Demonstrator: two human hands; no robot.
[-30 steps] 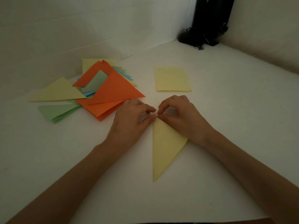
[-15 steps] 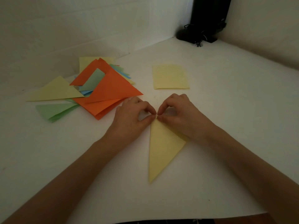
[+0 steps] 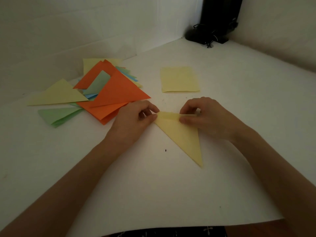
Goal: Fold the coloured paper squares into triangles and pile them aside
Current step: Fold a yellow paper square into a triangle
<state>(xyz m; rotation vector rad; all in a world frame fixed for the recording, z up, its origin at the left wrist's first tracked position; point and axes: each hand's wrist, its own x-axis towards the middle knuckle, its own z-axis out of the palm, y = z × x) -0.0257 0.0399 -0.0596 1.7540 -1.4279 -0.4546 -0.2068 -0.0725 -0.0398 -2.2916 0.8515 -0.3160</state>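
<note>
A yellow folded triangle (image 3: 182,134) lies in the middle of the white table, its long point aimed at me. My left hand (image 3: 135,119) pinches its far left corner. My right hand (image 3: 207,117) pinches the far edge further right, where the top layer lifts a little. A flat yellow paper square (image 3: 179,79) lies just beyond my hands. To the left sits a loose pile of folded triangles (image 3: 109,94), orange on top with yellow, green and blue ones around and under it.
White walls close in behind and on the right. A black stand with cables (image 3: 215,26) fills the far corner. The table's front edge (image 3: 171,228) runs close to my body.
My hands have moved apart along the far edge of the yellow triangle, the right one sliding rightward. The triangle has swung so its tip points further right.
</note>
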